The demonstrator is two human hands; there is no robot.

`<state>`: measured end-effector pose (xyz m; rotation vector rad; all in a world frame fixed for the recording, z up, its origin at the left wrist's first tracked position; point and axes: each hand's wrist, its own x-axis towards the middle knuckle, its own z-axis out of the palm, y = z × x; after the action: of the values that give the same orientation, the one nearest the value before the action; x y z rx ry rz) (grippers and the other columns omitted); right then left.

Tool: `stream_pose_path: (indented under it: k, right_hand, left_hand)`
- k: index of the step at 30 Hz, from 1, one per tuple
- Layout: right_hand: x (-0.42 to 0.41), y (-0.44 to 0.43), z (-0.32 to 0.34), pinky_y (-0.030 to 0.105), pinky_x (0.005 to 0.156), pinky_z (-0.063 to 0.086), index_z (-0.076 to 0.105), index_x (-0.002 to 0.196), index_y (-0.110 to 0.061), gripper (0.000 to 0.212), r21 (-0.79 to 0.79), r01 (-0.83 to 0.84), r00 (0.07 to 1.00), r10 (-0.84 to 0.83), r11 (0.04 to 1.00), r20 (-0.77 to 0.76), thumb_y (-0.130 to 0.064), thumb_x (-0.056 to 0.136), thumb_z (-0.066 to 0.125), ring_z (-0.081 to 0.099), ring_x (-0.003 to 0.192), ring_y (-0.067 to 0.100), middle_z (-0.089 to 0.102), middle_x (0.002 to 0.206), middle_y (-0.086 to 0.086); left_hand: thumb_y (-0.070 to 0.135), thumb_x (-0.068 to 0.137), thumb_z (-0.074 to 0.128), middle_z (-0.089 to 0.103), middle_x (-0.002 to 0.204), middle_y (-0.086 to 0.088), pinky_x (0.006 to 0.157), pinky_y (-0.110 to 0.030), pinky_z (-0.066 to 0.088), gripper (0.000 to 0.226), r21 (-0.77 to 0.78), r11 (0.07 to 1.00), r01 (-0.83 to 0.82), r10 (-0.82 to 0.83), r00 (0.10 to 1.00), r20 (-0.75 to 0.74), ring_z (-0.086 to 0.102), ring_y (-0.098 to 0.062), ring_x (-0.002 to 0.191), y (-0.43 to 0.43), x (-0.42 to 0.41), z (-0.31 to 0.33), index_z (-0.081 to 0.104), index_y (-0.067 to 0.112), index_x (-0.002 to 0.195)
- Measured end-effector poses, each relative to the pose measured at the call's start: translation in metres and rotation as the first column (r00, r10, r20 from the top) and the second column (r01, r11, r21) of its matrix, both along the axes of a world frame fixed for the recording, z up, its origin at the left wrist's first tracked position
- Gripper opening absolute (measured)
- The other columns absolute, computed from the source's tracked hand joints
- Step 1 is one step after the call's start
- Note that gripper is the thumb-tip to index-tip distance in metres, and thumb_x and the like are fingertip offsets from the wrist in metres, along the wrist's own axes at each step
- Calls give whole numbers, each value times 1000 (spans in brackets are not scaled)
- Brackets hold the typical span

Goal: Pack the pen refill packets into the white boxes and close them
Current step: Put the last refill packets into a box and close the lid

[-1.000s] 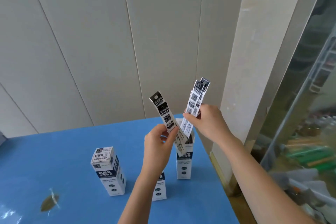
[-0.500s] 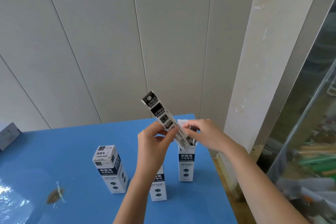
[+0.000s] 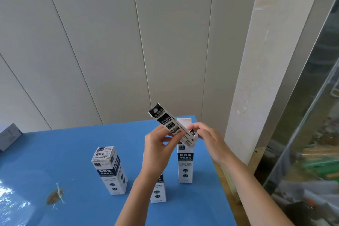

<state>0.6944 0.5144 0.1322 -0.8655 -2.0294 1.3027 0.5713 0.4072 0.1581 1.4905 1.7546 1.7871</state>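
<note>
Since a second earlier, two packets that had been held high by the right hand (image 3: 209, 141) had been lowered out of sight, presumably into the open box (image 3: 185, 165), and that hand had been brought down to the box's mouth, while the packet (image 3: 166, 122) in the left hand (image 3: 158, 146) had been kept slanted at the rim. Three white boxes were seen upright on the blue table (image 3: 64, 152): a closed box (image 3: 110, 169) on the left, well apart from the hands; a middle box (image 3: 158, 189) partly hidden behind the left forearm, its top unseen; and the open box on the right, near the table's edge, with its lid flap (image 3: 184, 122) raised. The packet was pinched at mid-length between the left thumb and fingers, its top leaned up and to the left and its lower end entered into the mouth of the open box. The right fingers were bent at the rim with their tips at a small side flap (image 3: 195, 136); whether it was gripped or only touched could not be told. Several risks were judged from this. So slanted, the packet could be caught on the rim or on packets already inside and be creased if pressed. The tall, narrow box could be tipped by a sideways push, and so near the edge it could be knocked off the table. The side flap could be trapped under the packet, so that the lid could not be closed.
</note>
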Motion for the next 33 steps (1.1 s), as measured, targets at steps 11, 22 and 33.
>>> stream_pose_path:
  k: [11,22,33]
  right_hand:
    - [5,0,-10,38,92,44,61,99,-30,30,-4,16,999,-16,1000,-28,-36,83,36,59,97,19,68,96,-8]
    - [6,0,-17,10,90,45,48,109,-31,51,49,-49,994,53,998,-98,-9,72,77,56,103,5,58,103,-1]
    - [2,-3,-24,5,86,44,47,118,-20,62,75,-18,981,32,997,-191,5,69,76,51,111,-6,51,123,-7]
  left_hand:
    - [4,74,73,65,74,12,65,-12,53,30,108,993,-47,60,991,-119,62,3,69,2,-15,6,66,32,73]
    - [9,79,71,70,76,17,69,-17,53,12,-106,992,66,-86,976,-198,64,-8,72,23,-21,2,74,19,85]
    - [25,86,64,51,116,7,90,-22,47,42,-312,949,-46,-42,962,-270,56,-10,98,26,-19,-14,51,17,125]
